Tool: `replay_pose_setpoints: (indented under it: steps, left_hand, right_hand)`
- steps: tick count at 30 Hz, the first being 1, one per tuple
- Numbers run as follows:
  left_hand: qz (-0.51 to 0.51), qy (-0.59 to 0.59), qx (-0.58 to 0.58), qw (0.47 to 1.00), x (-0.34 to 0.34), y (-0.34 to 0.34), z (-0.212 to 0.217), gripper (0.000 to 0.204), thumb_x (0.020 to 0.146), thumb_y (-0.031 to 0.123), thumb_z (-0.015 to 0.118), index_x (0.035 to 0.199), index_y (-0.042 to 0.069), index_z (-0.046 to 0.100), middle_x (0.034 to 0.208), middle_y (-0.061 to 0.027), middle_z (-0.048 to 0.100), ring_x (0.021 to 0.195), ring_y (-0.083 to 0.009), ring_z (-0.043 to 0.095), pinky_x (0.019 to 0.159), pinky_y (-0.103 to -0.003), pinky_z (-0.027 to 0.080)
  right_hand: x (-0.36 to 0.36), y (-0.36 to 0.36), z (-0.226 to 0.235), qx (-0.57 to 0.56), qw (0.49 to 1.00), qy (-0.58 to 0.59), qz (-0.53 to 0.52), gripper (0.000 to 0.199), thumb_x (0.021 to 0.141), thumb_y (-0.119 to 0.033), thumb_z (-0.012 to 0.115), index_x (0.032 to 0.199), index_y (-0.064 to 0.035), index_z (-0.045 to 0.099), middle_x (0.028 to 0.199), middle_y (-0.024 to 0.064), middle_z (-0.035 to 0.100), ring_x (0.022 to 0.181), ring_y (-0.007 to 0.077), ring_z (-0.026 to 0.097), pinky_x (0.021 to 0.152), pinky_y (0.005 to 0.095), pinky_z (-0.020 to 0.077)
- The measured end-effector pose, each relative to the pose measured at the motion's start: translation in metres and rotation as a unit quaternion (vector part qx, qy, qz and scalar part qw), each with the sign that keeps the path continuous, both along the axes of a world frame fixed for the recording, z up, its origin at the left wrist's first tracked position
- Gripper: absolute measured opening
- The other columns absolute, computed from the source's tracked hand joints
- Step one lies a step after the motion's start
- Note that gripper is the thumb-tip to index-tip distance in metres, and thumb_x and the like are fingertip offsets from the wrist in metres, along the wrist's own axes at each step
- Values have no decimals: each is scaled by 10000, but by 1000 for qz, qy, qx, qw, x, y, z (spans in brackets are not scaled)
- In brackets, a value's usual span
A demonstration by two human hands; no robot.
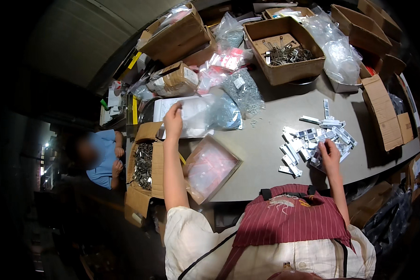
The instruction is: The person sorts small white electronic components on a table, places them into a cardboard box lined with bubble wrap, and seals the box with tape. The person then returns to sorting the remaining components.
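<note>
My left hand (173, 121) is raised over white papers (165, 108) and a clear plastic bag (194, 111) at the left of the table. Its fingers are drawn together; whatever is between them is too small to make out. At the right, my right hand (330, 156) is at the near edge of a loose pile of small silvery-white rectangular parts (308, 135). Its fingers are curled in a pinch there, and I cannot see clearly what they grip. Below my left hand, an open box (210, 168) holds clear plastic bags with red markings.
A carton of dark metal pieces (143, 163) stands left of my forearm. Bags of small screws (242, 91) lie mid-table. A cardboard box of metal parts (289, 70) sits at the back, an open carton (382, 112) at far right. Another person (100, 156) is at the left.
</note>
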State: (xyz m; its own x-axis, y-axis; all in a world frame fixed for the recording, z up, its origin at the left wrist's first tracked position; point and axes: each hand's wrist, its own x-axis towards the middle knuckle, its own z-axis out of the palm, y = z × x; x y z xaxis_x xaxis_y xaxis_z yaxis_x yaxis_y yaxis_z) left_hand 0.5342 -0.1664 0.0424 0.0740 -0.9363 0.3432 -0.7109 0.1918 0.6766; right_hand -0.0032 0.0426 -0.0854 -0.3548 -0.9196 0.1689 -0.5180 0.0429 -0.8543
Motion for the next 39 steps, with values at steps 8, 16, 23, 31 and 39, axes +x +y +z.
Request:
replay_pose_setpoints:
  steps: [8, 16, 23, 31, 39]
  left_hand:
    - [-18, -14, -135, 991, -58, 114, -23, 244, 846, -52, 509, 967, 7, 713, 931, -138, 701, 877, -286, 665, 806, -361, 521]
    - [-5, -185, 35, 982, -69, 165, -103, 234, 874, 178, 671, 1027, 9, 621, 932, -170, 674, 936, -373, 619, 840, -484, 484]
    - [-30, -163, 214, 963, -49, 156, -115, 345, 919, 329, 618, 1038, 6, 644, 962, -237, 691, 908, -450, 636, 818, -517, 493]
    - [-58, 211, 181, 959, -61, 163, -60, 267, 995, 208, 561, 1102, -10, 674, 998, -129, 729, 921, -213, 704, 776, -356, 552]
    - [-98, 514, 174, 834, -111, 192, -22, 269, 1043, 200, 541, 1143, -44, 591, 1129, -179, 677, 946, -226, 691, 703, -309, 604]
  right_hand:
    - [21, -3, 7, -36, 980, 196, -6, 227, 963, -188, 613, 1109, -18, 649, 963, 162, 654, 863, 380, 648, 717, 422, 515]
    - [-6, -62, -14, -56, 971, 232, -27, 330, 963, -121, 574, 1277, -20, 559, 1144, 200, 595, 1015, 403, 607, 852, 454, 499]
    - [32, -57, 11, -99, 980, 156, 77, 258, 884, -53, 621, 1135, 4, 630, 1111, 170, 607, 1040, 355, 609, 908, 397, 491]
    - [113, -36, 55, -90, 979, 21, 184, 323, 906, -138, 651, 1192, 7, 611, 1239, 154, 578, 1141, 281, 591, 979, 368, 478]
    - [222, -40, 96, 23, 852, -169, 495, 953, 853, -391, 800, 1549, -33, 256, 1549, 172, 313, 1355, 307, 436, 1138, 445, 369]
